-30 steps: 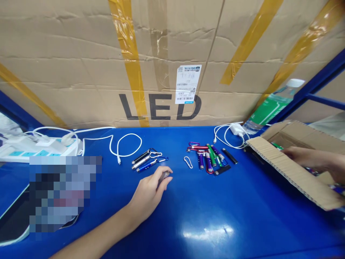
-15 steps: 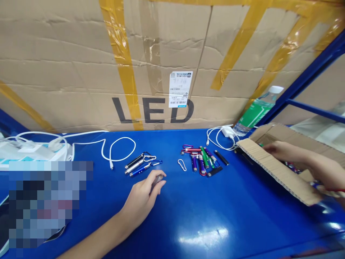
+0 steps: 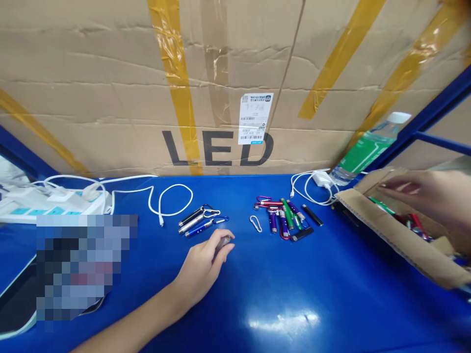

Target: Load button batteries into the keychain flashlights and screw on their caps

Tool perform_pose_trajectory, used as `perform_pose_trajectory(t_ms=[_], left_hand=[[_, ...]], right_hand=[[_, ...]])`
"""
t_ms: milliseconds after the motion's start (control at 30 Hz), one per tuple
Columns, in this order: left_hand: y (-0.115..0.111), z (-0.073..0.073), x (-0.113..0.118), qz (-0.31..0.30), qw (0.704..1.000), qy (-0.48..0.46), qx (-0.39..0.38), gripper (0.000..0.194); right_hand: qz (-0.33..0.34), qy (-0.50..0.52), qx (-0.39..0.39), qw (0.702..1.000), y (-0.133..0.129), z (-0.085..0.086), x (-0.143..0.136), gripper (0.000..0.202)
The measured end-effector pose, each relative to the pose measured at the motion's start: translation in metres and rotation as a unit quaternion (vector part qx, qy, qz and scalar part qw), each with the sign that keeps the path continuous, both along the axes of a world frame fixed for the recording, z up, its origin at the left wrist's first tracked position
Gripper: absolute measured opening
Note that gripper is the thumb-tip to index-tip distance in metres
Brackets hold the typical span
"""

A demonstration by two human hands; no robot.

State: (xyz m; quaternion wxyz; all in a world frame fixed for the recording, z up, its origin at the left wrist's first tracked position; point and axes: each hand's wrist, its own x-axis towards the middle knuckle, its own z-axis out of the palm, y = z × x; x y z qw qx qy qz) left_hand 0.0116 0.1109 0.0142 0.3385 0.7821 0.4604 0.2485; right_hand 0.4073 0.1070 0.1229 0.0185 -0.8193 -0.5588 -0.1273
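Observation:
My left hand (image 3: 204, 262) is closed around a small silver-grey piece (image 3: 222, 241), mostly hidden by the fingers, just above the blue table. Beyond it lie three slim keychain flashlights with carabiner clips: black (image 3: 192, 215), silver (image 3: 191, 224) and blue (image 3: 199, 228). To its right is a loose white carabiner (image 3: 255, 224), then a pile of several purple, green and red keychain flashlights (image 3: 283, 220) with two black bars. My right hand (image 3: 415, 189) is over the open cardboard box (image 3: 401, 245), blurred, fingers bent; whether it holds anything is unclear. Flashlights in red and green lie inside the box.
A large taped carton (image 3: 121, 98) marked LED stands along the back. On the left are a white power strip (image 3: 59, 206), a white cable (image 3: 152, 198) and a dark-screened device (image 3: 18, 294). A bottle (image 3: 368, 149) leans beside a white charger (image 3: 322, 179) at the back right.
My right hand has lifted from inside the cardboard box, uncovering more of its contents. My left hand keeps its grip on the silver-grey piece. The view has shifted slightly left.

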Motion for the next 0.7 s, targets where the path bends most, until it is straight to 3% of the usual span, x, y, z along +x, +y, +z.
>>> perform_pose_trajectory(t_ms=[33, 100, 200, 233, 400, 700], left_hand=[[0.000, 0.000, 0.000, 0.000, 1.000, 0.000, 0.000, 0.023], [0.001, 0.000, 0.000, 0.000, 1.000, 0.001, 0.000, 0.023], [0.001, 0.000, 0.000, 0.001, 1.000, 0.004, 0.001, 0.022], [0.001, 0.001, 0.000, 0.000, 1.000, 0.004, 0.002, 0.022], [0.001, 0.002, 0.001, -0.005, 1.000, -0.006, 0.020, 0.019], [-0.003, 0.003, 0.002, -0.035, 0.995, -0.049, 0.077, 0.013]], right_hand=[[0.008, 0.031, -0.032, 0.999, 0.001, 0.002, -0.011, 0.025], [0.126, 0.067, -0.003, 0.990, 0.002, -0.004, -0.038, 0.017], [0.361, 0.132, -0.042, 0.922, 0.001, -0.033, -0.084, 0.018], [0.385, 0.142, -0.050, 0.911, 0.000, -0.045, -0.098, 0.018], [0.458, 0.175, -0.095, 0.866, -0.003, -0.080, -0.147, 0.014], [0.506, 0.099, -0.044, 0.856, 0.007, -0.090, -0.171, 0.018]])
